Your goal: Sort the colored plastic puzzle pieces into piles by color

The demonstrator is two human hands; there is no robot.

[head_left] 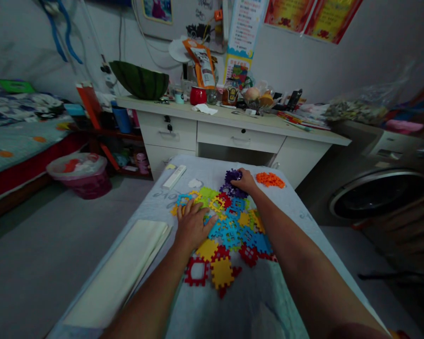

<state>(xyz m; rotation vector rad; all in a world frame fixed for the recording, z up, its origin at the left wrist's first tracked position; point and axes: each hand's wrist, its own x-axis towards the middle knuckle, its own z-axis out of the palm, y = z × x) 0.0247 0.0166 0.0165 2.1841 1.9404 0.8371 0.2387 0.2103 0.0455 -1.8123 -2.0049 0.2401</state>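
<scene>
Many flat plastic interlocking tiles with toothed edges lie spread over the cloth-covered table. Red, yellow, blue and green ones make a loose heap, with a yellow tile (222,273) and a red frame tile (197,271) at its near edge. My left hand (192,223) rests on the heap's left side, fingers spread, beside a blue frame tile (184,199). At the far end of the heap, my right hand (245,182) has its fingers closed at a pile of purple tiles (232,177). The fingertips are partly hidden. Right of it sits a pile of orange tiles (270,180).
A white oblong box (174,177) lies at the table's far left. Folded cream cloth (122,273) covers part of the left edge. Beyond stands a white desk (176,132) crowded with items. A washing machine (374,174) is at right, a pink bin (81,181) at left.
</scene>
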